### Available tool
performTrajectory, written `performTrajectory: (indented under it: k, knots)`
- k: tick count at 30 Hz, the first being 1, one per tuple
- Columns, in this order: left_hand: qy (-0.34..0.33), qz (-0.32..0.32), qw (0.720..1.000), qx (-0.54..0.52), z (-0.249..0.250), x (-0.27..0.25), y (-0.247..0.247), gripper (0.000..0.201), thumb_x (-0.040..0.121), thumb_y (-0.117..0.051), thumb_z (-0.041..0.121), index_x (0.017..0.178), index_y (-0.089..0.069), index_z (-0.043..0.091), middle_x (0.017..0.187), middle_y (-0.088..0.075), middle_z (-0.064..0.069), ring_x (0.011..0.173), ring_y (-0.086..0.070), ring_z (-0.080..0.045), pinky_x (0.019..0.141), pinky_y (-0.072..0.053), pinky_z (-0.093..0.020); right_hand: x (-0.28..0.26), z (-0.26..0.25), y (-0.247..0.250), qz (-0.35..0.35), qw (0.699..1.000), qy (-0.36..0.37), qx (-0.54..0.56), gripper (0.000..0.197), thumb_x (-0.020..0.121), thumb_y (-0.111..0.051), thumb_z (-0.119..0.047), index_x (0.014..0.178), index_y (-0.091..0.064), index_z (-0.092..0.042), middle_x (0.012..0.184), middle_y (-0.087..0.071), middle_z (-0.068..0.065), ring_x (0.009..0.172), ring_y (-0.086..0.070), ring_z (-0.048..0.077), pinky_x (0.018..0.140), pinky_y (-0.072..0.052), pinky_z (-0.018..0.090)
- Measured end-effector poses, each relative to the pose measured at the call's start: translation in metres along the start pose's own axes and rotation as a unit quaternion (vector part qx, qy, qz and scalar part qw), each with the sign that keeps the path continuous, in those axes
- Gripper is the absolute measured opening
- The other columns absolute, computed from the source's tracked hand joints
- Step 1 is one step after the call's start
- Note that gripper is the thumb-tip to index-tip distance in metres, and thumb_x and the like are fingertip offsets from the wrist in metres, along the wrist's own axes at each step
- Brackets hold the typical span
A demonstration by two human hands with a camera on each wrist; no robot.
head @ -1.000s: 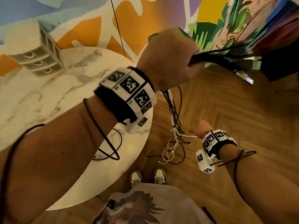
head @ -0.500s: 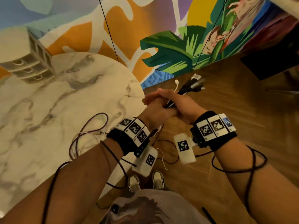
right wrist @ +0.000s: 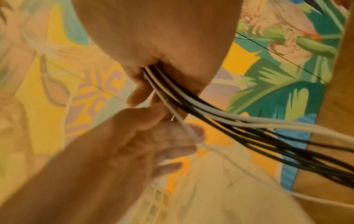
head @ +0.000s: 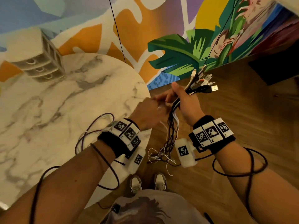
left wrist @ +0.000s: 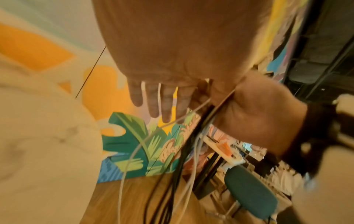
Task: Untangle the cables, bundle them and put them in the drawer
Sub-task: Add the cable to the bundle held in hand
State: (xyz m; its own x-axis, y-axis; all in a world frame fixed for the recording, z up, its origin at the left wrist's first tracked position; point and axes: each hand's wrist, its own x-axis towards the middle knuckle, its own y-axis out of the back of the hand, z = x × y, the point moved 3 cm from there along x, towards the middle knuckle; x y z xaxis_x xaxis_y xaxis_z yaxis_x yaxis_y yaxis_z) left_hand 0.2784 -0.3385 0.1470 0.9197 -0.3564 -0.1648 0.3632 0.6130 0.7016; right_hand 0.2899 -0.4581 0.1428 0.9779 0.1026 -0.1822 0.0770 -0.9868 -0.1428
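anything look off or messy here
Yes: the cables gripped in the right hand hang down into a tangled knot near the floor, and one purple cable lies loose on the marble table.

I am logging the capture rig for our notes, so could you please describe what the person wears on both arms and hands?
Both forearms are bare, with no sleeves or gloves. The left hand and right hand each have a black wristband carrying white blocks printed with black square markers. A white camera pod with its own marker hangs under each wrist. Thin black cables loop loosely around both forearms.
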Motion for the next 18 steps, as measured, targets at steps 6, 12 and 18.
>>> performTrajectory:
  k: [6,12,18]
  knots:
    - [-0.051,0.187,0.966,-0.172,0.025,0.017,0.045,0.02,0.094,-0.045,0.035,0.082,-0.053,0.022,0.078,-0.055,0.01,0.07,-0.05,0.004,0.064,-0.037,-0.009,-0.004,-0.003,-0.007,-0.043,0.972,0.048,-0.225,0.051,0.102,-0.036,-0.025,0.06,-0.054,-0.003,0.05,-0.051,0.009,0.04,-0.047,0.015,0.049,-0.043,0.026]
    - [-0.131,0.139,0.969,-0.156,0.048,0.021,0.037,0.021,0.089,-0.057,0.03,0.101,-0.064,0.014,0.099,-0.063,0.004,0.091,-0.06,-0.006,0.084,-0.049,-0.024,-0.005,0.008,-0.022,-0.103,0.957,-0.002,-0.271,0.032,0.099,-0.042,-0.009,0.07,-0.055,-0.01,0.056,-0.047,0.001,0.039,-0.042,0.009,0.045,-0.042,0.032]
    - [-0.194,0.211,0.956,-0.068,0.043,0.014,0.019,0.013,0.082,-0.06,0.015,0.091,-0.057,0.006,0.091,-0.052,-0.002,0.083,-0.052,-0.014,0.074,-0.046,-0.024,-0.008,0.005,-0.03,-0.103,0.945,0.102,-0.293,0.03,0.09,-0.052,0.005,0.075,-0.047,-0.02,0.07,-0.048,-0.005,0.061,-0.049,0.007,0.057,-0.045,0.02]
